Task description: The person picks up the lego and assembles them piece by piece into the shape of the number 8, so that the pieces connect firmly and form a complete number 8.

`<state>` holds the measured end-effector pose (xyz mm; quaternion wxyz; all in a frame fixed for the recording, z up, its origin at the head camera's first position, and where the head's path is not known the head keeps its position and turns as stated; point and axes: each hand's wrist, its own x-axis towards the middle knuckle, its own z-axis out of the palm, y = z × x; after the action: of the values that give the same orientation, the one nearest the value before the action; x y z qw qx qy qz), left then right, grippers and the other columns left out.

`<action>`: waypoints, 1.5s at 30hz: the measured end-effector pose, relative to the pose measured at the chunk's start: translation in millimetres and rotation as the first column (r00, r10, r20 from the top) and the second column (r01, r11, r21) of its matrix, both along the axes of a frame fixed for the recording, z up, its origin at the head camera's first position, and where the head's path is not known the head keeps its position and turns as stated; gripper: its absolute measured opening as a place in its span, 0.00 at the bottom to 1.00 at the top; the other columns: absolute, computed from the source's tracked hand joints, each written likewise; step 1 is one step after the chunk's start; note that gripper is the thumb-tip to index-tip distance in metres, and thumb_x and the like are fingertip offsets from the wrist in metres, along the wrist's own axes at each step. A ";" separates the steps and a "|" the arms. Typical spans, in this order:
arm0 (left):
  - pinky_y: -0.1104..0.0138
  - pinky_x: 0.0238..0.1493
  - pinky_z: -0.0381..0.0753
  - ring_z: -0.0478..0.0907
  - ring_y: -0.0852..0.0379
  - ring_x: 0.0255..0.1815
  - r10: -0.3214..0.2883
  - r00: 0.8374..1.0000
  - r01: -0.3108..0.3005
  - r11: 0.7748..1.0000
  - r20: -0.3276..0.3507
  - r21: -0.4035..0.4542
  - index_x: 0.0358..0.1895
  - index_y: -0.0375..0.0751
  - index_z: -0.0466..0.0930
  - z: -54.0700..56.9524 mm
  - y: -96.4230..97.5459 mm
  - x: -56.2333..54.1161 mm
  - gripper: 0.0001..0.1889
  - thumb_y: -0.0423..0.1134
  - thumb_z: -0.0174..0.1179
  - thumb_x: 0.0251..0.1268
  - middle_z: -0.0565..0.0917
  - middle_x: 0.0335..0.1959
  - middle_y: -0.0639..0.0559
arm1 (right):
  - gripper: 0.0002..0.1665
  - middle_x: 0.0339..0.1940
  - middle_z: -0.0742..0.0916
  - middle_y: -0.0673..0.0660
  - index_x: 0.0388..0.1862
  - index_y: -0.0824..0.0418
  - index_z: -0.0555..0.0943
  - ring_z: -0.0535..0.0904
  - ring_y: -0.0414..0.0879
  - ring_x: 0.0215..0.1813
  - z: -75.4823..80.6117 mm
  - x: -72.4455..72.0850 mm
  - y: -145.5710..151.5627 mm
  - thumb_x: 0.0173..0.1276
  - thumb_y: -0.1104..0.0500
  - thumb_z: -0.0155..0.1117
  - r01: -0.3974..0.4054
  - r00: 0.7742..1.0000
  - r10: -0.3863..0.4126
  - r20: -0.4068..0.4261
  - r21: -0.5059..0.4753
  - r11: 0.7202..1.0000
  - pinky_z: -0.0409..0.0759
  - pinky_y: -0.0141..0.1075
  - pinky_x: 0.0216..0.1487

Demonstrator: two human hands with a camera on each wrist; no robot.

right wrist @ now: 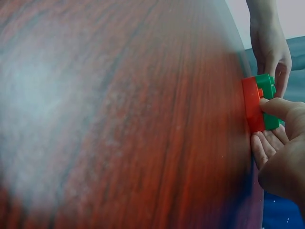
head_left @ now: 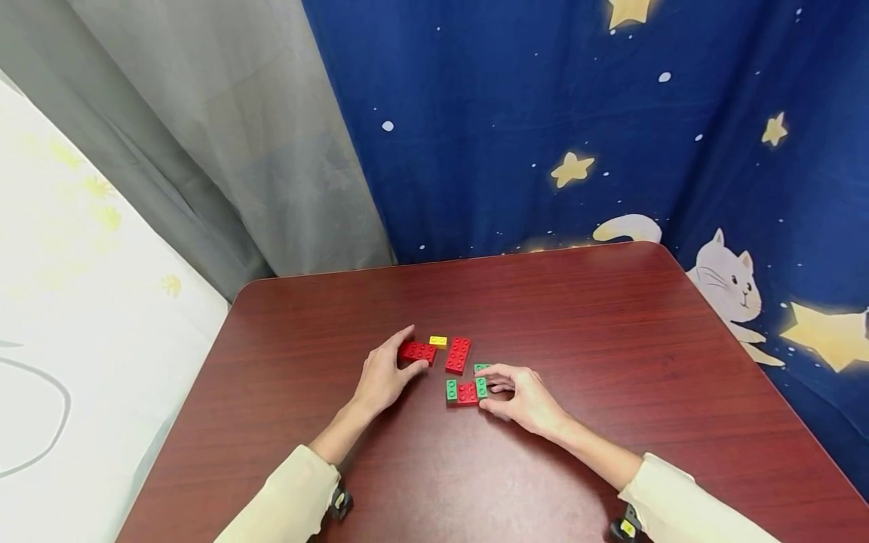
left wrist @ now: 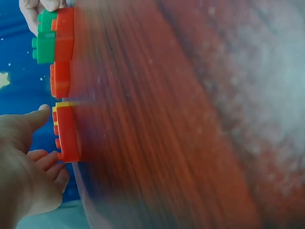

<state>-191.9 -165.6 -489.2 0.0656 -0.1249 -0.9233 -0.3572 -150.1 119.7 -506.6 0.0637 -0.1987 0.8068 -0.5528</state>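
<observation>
My left hand [head_left: 382, 378] rests around a red toy building brick [head_left: 417, 351], its thumb and index finger spread along either side. In the left wrist view the thumb stands apart from that red brick [left wrist: 69, 136], while the fingertips [left wrist: 58, 171] are at its near end. My right hand [head_left: 526, 398] pinches the right end of a red brick [head_left: 467, 394] that has a green brick [head_left: 451, 391] on its left end and another green brick [head_left: 481, 388] on its right. The right wrist view shows the thumb against this stacked piece [right wrist: 254, 105], fingers curled beneath.
Between the hands lies a second red brick [head_left: 458, 355], set lengthwise. Behind the left one is a small yellow brick [head_left: 438, 342]. A loose green brick [head_left: 481, 369] sits partly behind the right hand's fingers. Curtains [head_left: 516, 136] hang past the brown table's [head_left: 326, 302] far edge.
</observation>
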 end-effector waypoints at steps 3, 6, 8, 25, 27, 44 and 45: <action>0.45 0.70 0.76 0.79 0.41 0.69 0.017 0.999 -0.017 1.000 0.048 -0.002 0.77 0.36 0.72 -1.5 -2.4 -3.1 0.38 0.40 0.77 0.66 0.81 0.69 0.40 | 0.26 0.56 0.90 0.61 0.60 0.66 0.86 0.89 0.55 0.53 -0.2 0.0 0.1 0.63 0.67 0.80 0.002 1.000 -0.002 0.013 -0.013 1.000 0.86 0.47 0.58; 0.46 0.72 0.74 0.78 0.42 0.70 0.029 0.996 -0.031 0.999 0.080 0.021 0.76 0.35 0.72 -2.7 -4.8 -5.7 0.37 0.39 0.77 0.66 0.81 0.69 0.39 | 0.26 0.57 0.90 0.61 0.60 0.66 0.86 0.89 0.55 0.53 -0.4 0.0 0.2 0.63 0.67 0.81 0.007 1.000 -0.006 0.025 -0.022 1.000 0.86 0.47 0.58; 0.48 0.73 0.73 0.78 0.44 0.71 0.035 0.995 -0.039 0.998 0.094 0.041 0.75 0.35 0.73 -2.9 -6.2 -7.1 0.36 0.38 0.77 0.66 0.82 0.69 0.40 | 0.26 0.57 0.90 0.61 0.60 0.66 0.86 0.89 0.55 0.53 -0.6 0.0 0.4 0.63 0.67 0.81 0.008 1.000 -0.007 0.030 -0.026 1.000 0.86 0.46 0.58; 0.49 0.70 0.77 0.82 0.45 0.66 0.041 0.993 -0.051 0.995 0.114 0.085 0.68 0.38 0.80 -3.4 -12.6 -7.8 0.29 0.30 0.75 0.64 0.86 0.63 0.42 | 0.27 0.58 0.90 0.61 0.61 0.66 0.85 0.88 0.53 0.55 -2.7 -1.7 3.5 0.64 0.64 0.81 -0.009 0.997 0.014 0.078 -0.063 0.998 0.85 0.39 0.58; 0.49 0.69 0.77 0.83 0.45 0.65 0.047 0.992 -0.057 0.995 0.113 0.084 0.68 0.38 0.81 -3.4 -12.6 -8.0 0.28 0.30 0.76 0.64 0.87 0.62 0.42 | 0.26 0.58 0.90 0.60 0.61 0.65 0.86 0.88 0.51 0.54 -3.0 -1.8 3.2 0.64 0.63 0.81 -0.005 0.997 0.010 0.081 -0.060 0.998 0.85 0.36 0.57; 0.49 0.67 0.78 0.85 0.48 0.61 0.054 0.995 -0.060 0.996 0.088 0.070 0.63 0.41 0.84 -6.2 -14.9 -8.2 0.25 0.33 0.77 0.63 0.89 0.56 0.47 | 0.27 0.57 0.90 0.57 0.62 0.64 0.86 0.87 0.50 0.55 -5.3 -2.9 2.4 0.64 0.63 0.81 -0.004 0.995 0.011 0.102 -0.068 0.998 0.84 0.33 0.57; 0.49 0.66 0.78 0.86 0.48 0.60 0.054 0.995 -0.060 0.996 0.087 0.072 0.63 0.41 0.84 -6.1 -15.0 -8.1 0.25 0.33 0.78 0.63 0.89 0.56 0.47 | 0.27 0.58 0.90 0.57 0.62 0.64 0.86 0.87 0.51 0.55 -5.1 -2.7 2.7 0.64 0.63 0.81 -0.006 0.995 0.012 0.100 -0.070 0.998 0.84 0.34 0.57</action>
<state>-200.0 -180.6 -495.3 0.0413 -0.0806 -0.9146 -0.3941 -152.8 122.3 -511.7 0.0996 -0.1765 0.7820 -0.5894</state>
